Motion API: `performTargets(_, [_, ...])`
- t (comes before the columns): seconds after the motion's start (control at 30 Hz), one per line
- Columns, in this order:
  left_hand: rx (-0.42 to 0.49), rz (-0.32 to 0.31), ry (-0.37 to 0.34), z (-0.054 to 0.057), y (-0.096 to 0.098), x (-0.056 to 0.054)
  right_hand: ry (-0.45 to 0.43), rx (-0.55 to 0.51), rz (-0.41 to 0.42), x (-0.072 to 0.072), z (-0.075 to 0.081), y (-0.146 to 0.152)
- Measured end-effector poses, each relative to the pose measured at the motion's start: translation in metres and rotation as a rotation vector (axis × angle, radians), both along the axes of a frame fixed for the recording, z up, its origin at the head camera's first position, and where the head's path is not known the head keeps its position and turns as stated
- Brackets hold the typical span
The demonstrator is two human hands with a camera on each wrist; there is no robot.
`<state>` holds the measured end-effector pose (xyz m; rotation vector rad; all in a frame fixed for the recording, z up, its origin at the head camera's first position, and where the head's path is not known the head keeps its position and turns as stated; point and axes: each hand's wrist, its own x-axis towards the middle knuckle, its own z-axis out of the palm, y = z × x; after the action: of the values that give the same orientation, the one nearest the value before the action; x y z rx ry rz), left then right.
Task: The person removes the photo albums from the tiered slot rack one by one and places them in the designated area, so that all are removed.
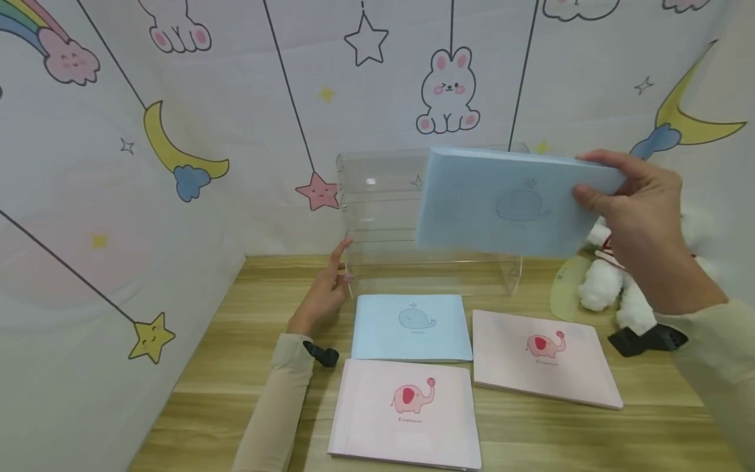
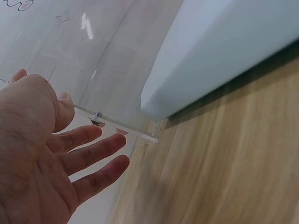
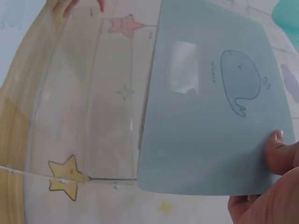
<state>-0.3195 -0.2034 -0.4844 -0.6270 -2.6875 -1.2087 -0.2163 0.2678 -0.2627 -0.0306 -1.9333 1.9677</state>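
In the head view my right hand (image 1: 645,203) pinches the right end of a light blue booklet (image 1: 466,203) with a whale drawing, thumb on its cover and fingers behind. The booklet is raised before a clear acrylic rack (image 1: 380,226) with several shelves, overlapping its right half. The right wrist view shows the whale cover (image 3: 205,121) and my thumb on its edge. My left hand (image 1: 321,295) is at the rack's left side panel, fingers spread and loosely extended against it. In the left wrist view its fingers (image 2: 96,156) lie outside the clear panel (image 2: 147,135).
A second blue whale booklet (image 1: 377,331) lies before the rack. Two pink elephant booklets, one in front (image 1: 371,406) and one at right (image 1: 501,354), lie on the wooden table (image 1: 206,393). A white plush toy (image 1: 601,288) sits at the right. A cartoon-print cloth (image 1: 236,78) hangs behind.
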Motion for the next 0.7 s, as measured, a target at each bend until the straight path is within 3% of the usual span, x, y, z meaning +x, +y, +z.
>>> performTargets(0.13, [-0.002,-0.009,0.007,-0.001,0.0,0.001,-0.087,0.065,-0.018,0.02,-0.017,0.01])
performTargets(0.33, [0.009,-0.014,-0.012,-0.002,0.0,0.0,-0.113,0.074,0.027,0.043,-0.05,0.02])
performTargets(0.7, [0.015,-0.024,0.004,-0.004,-0.003,-0.002,-0.358,0.349,0.075,0.072,-0.105,0.032])
